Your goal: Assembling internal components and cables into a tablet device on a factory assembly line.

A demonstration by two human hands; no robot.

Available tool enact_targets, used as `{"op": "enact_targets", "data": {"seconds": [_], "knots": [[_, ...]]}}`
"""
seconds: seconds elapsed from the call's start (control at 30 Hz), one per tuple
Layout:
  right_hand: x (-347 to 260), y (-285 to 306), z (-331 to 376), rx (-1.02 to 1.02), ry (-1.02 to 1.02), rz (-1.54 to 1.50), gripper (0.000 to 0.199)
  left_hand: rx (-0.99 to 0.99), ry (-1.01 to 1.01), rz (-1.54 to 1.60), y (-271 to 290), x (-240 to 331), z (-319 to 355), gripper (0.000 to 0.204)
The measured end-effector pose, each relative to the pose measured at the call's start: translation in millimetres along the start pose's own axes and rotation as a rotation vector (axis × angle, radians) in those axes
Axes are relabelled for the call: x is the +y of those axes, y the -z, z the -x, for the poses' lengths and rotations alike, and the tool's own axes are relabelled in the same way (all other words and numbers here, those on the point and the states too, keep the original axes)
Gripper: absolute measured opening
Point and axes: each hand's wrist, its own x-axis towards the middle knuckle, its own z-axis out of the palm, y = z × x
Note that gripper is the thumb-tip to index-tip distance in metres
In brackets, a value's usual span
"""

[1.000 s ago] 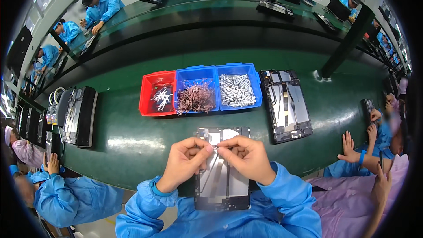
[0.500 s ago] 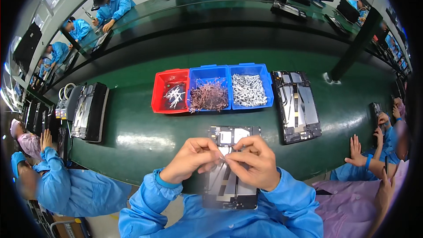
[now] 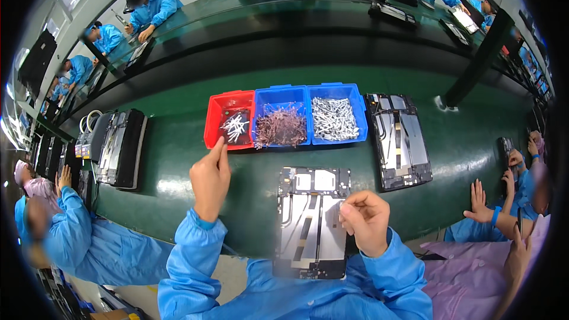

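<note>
My left hand (image 3: 211, 179) reaches up to the front edge of the red bin (image 3: 212, 123), its thumb and fingers pressed together; anything between them is too small to make out. Inside that bin lie several thin white strips (image 3: 236, 127). My right hand (image 3: 368, 223) is closed in a pinch over the right side of an opened tablet (image 3: 333, 216), and what its fingertips hold, if anything, does not show. The tablet lies in front of me, with its dark frame, silvery panels and black cables exposed.
Beside the red bin stand a blue bin of tangled reddish-brown small parts (image 3: 280, 126) and another of silvery small parts (image 3: 335, 120). A second opened tablet (image 3: 400, 142) lies to the right, stacked tablets (image 3: 122, 150) at left. Co-workers sit on both sides and across.
My hands have parted from their pinch above the tablet. The left has moved up and left to the red bin, the right slightly right, uncovering the tablet.
</note>
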Motion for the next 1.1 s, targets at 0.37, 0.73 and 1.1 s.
{"op": "enact_targets", "data": {"seconds": [0.37,0.73,1.1], "knots": [[36,10,-2,0.121,-0.046,0.010,0.005,-0.844,0.319,0.630,39,32,114,0.061],[28,6,-1,0.159,0.012,0.034,0.006,-0.857,0.873,1.096,25,86,117,0.029],[-77,-33,-18,-0.185,0.167,-0.008,0.009,-0.186,-0.351,0.380,39,95,121,0.015]]}}
